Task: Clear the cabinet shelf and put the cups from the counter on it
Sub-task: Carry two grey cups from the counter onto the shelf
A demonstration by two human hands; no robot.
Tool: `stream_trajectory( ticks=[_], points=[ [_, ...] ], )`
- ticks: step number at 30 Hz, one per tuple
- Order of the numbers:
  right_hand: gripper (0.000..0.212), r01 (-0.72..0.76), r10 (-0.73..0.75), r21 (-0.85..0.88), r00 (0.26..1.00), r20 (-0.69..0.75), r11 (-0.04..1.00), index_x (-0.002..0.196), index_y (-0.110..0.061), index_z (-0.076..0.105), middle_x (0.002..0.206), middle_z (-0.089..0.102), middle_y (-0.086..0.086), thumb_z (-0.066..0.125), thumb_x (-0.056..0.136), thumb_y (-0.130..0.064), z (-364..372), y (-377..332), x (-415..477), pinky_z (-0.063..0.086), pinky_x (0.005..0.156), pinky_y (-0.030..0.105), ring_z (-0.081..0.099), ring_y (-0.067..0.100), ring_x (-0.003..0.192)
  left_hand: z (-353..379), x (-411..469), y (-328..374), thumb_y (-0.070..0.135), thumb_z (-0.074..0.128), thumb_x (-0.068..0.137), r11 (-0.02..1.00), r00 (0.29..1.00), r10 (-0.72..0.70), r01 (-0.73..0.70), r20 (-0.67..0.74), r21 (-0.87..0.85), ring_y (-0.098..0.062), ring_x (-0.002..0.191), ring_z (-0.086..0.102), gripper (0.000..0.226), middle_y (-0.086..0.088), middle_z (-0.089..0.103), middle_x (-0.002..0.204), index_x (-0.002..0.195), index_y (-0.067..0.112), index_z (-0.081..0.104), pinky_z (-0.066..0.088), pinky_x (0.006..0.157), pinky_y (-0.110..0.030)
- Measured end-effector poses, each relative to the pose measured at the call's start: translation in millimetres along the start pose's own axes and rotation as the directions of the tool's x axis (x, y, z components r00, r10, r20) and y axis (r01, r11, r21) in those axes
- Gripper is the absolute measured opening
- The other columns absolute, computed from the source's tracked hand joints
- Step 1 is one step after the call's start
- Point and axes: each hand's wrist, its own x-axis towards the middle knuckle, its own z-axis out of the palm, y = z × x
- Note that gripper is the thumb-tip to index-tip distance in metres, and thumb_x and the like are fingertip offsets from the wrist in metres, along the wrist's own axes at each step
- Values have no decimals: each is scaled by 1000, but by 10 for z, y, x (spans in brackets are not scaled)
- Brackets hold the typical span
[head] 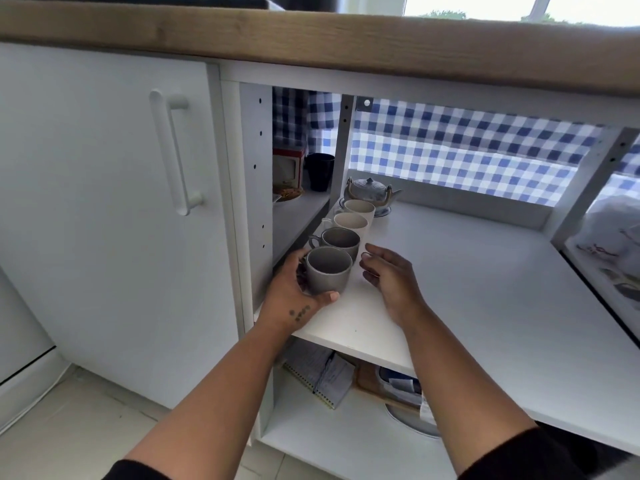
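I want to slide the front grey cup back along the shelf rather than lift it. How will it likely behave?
The front grey cup looks rigid and glazed, so it would probably slide easily on the smooth white shelf. It is squat, so unlikely to tip. It could clink the grey cup behind it, which sits very close; the left hand already wraps it.

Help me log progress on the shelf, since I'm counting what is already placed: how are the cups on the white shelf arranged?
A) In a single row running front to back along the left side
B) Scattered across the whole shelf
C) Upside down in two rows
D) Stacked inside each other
A: four cups stand upright in one line along the left edge of the shelf, from the front grey cup, held by the left hand, back toward the teapot.
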Motion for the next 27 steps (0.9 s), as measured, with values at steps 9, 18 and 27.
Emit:
stream_trajectory(
  ticks=[9, 18, 27],
  points=[
    [34, 40, -43, -51, 997, -66, 998, 123, -10, 65, 115, 69, 11, 65, 89, -14, 23, 76, -60, 53, 97, 39, 65, 22, 105, 1, -51, -74, 37, 89, 62, 995, 999, 20, -15, -44, 101, -16, 137, 41, 114, 7, 37, 153, 151, 34, 18, 40, 111, -37],
    [22, 233, -359, -591, 928, -102, 772, 109, -17, 71, 110, 72, 0, 64, 90, -25, 20, -105, -305, 52, 91, 29, 66, 14, 97, 105, -539, 182, 30, 71, 84, 804, 746, 505, -225, -433, 550, -24, 108, 57, 32, -10, 61, 115, 107, 9, 63, 46, 87, -27],
    [29, 60, -64, -854, 997, 31, 518, 115, -23, 68, 118, 69, -4, 57, 90, -36, 4, -975, -971, 45, 81, 22, 63, 15, 103, -115, -463, 1399, 29, 53, 92, 583, 991, -131, 50, 32, 811, -26, 103, 60, 28, -9, 59, 116, 113, 12, 61, 44, 73, -31]
  ],
)
